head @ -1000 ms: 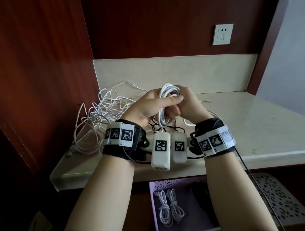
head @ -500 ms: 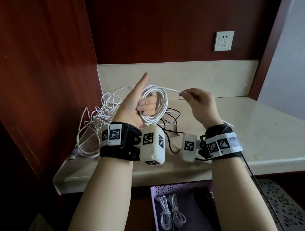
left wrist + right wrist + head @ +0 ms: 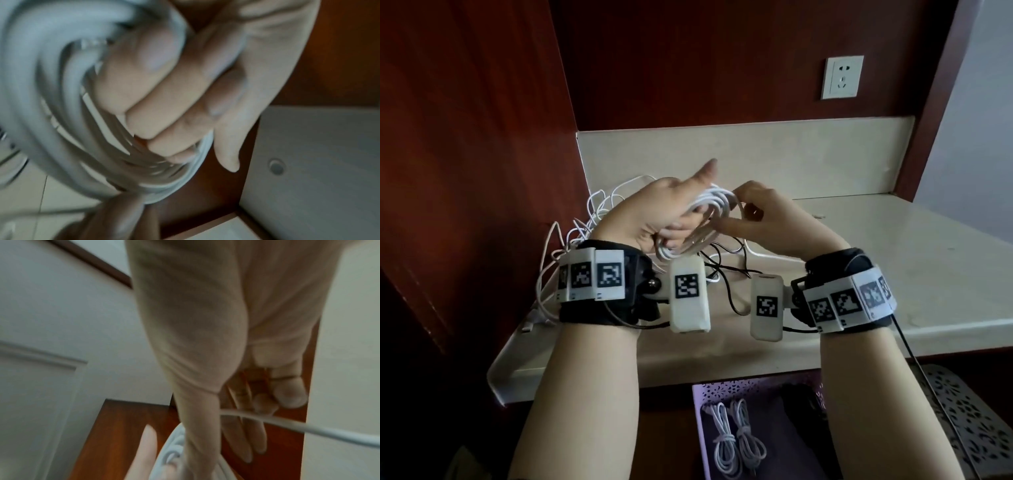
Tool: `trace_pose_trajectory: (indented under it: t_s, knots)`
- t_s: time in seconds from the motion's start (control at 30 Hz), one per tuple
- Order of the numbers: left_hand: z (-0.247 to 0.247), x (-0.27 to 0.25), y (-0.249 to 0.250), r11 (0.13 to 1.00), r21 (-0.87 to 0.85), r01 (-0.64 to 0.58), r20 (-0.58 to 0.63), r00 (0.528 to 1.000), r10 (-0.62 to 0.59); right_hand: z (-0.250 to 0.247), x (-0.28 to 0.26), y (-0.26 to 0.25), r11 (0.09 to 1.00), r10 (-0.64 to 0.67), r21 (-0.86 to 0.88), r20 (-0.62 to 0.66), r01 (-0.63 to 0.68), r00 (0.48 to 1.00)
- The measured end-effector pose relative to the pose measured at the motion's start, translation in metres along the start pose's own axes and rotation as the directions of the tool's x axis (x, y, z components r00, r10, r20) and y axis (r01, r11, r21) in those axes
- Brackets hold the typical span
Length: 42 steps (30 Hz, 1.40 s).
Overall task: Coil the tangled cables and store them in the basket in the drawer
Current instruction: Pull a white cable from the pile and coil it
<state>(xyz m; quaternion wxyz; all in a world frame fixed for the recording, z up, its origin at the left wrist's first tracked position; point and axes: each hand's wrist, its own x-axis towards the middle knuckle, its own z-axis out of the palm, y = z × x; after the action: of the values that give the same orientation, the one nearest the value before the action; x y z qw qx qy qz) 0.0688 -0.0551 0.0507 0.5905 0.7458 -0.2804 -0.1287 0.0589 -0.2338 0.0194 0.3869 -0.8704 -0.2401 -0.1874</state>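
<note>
My left hand (image 3: 671, 216) grips a coil of white cable (image 3: 709, 209) above the counter, fingers curled through the loops (image 3: 86, 146), thumb sticking up. Just right of the coil, my right hand (image 3: 753, 209) pinches the cable's loose end (image 3: 308, 426) between thumb and fingers. Behind my left wrist lies a tangled heap of white cables (image 3: 585, 226); thin black cables (image 3: 726, 274) lie under my hands. Below the counter edge, the purple basket (image 3: 702, 428) in the drawer holds two tied white cable bundles (image 3: 736, 442).
The beige stone counter (image 3: 893, 274) ends at a front edge (image 3: 722, 366) above the open drawer. A dark red wood panel (image 3: 465, 171) closes the left side. A white wall socket (image 3: 842, 77) sits on the back wall. A white perforated tray (image 3: 969, 421) is at lower right.
My right hand has moved left, bringing the cable's end up close against the coil. My left hand has tilted the coil over. The view has dipped slightly.
</note>
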Motion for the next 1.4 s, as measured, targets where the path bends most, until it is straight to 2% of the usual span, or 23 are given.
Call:
trace_pose_trajectory:
  t_s: [0.07, 0.1, 0.17, 0.2, 0.3, 0.37, 0.4, 0.5, 0.57, 0.67, 0.73, 0.77, 0.83, 0.93, 1.0, 1.07, 1.17, 1.27, 1.33, 1.4]
  knots:
    - [-0.008, -0.001, -0.003, 0.966, -0.257, -0.022, 0.053, 0.998, 0.037, -0.001, -0.001, 0.002, 0.995, 0.006, 0.097, -0.013, -0.005, 1.000]
    - [-0.014, -0.001, -0.004, 0.912, -0.409, -0.026, 0.086, 0.994, 0.067, -0.001, 0.000, 0.005, 0.994, 0.011, 0.111, -0.015, -0.009, 1.000]
    - [-0.023, 0.001, -0.004, 0.744, -0.668, -0.037, 0.135, 0.976, 0.170, 0.004, 0.002, 0.010, 0.991, 0.042, 0.124, 0.004, -0.042, 0.999]
    - [-0.027, 0.003, -0.004, 0.658, -0.751, -0.059, 0.106, 0.973, 0.207, 0.008, 0.004, 0.012, 0.985, 0.065, 0.157, 0.024, -0.068, 0.998]
    - [-0.030, 0.009, -0.003, 0.416, -0.878, -0.235, -0.175, 0.968, 0.179, 0.017, 0.006, 0.016, 0.972, 0.164, 0.166, 0.033, -0.167, 0.986]
    - [-0.029, 0.010, -0.003, 0.260, -0.868, -0.422, -0.401, 0.907, 0.131, 0.018, 0.006, 0.017, 0.984, 0.172, 0.050, -0.002, -0.172, 0.985]
    - [-0.030, 0.011, -0.004, 0.237, -0.834, -0.499, -0.494, 0.866, 0.084, 0.018, 0.006, 0.017, 0.987, 0.158, 0.004, -0.013, -0.158, 0.987]
    - [-0.031, 0.012, -0.003, 0.264, -0.743, -0.615, -0.650, 0.757, -0.067, 0.016, 0.004, 0.011, 0.988, 0.134, -0.083, 0.038, -0.131, 0.990]
    - [-0.027, 0.014, -0.004, 0.346, -0.681, -0.645, -0.716, 0.685, -0.134, 0.014, 0.002, 0.003, 0.977, 0.144, -0.170, 0.103, -0.126, 0.984]
    - [-0.021, 0.022, -0.013, 0.581, -0.565, -0.586, -0.784, 0.600, -0.157, 0.008, -0.003, -0.010, 0.970, 0.136, -0.222, 0.147, -0.101, 0.980]
    - [-0.013, 0.027, -0.018, 0.789, -0.405, -0.461, -0.812, 0.579, -0.078, 0.005, -0.005, -0.018, 0.976, 0.081, -0.215, 0.167, -0.044, 0.983]
    - [-0.008, 0.029, -0.019, 0.874, -0.298, -0.384, -0.810, 0.586, -0.019, 0.006, -0.006, -0.021, 0.979, 0.052, -0.202, 0.184, -0.014, 0.982]
    - [0.007, 0.031, -0.020, 0.961, -0.084, -0.264, -0.764, 0.636, 0.108, 0.008, -0.005, -0.023, 0.986, -0.002, -0.161, 0.210, 0.036, 0.978]
    - [0.020, 0.034, -0.023, 0.962, 0.253, -0.101, -0.601, 0.763, 0.238, 0.007, -0.003, -0.021, 0.988, -0.065, -0.134, 0.089, 0.077, 0.994]
    - [0.023, 0.033, -0.026, 0.908, 0.418, -0.009, -0.470, 0.853, 0.225, 0.001, -0.004, -0.019, 0.987, -0.070, -0.151, -0.044, 0.062, 0.997]
    - [0.024, 0.031, -0.027, 0.899, 0.437, 0.002, -0.365, 0.914, 0.176, -0.003, -0.004, -0.016, 0.983, -0.054, -0.184, -0.132, 0.030, 0.990]
    - [0.022, 0.024, -0.027, 0.929, 0.370, 0.001, -0.228, 0.970, 0.089, -0.007, -0.005, -0.012, 0.986, -0.047, -0.166, -0.194, 0.014, 0.980]
    - [0.014, 0.017, -0.025, 0.962, 0.271, 0.041, -0.115, 0.993, -0.010, -0.012, -0.005, -0.006, 1.000, -0.002, 0.013, -0.220, 0.005, 0.975]
    - [0.010, 0.013, -0.022, 0.981, 0.178, 0.070, 0.013, 0.997, -0.074, -0.013, -0.005, -0.002, 0.993, 0.022, 0.115, -0.155, -0.004, 0.988]
    - [0.009, 0.011, -0.018, 0.991, 0.043, 0.125, 0.163, 0.978, -0.130, -0.011, -0.007, 0.001, 0.986, 0.014, 0.164, -0.017, -0.011, 1.000]
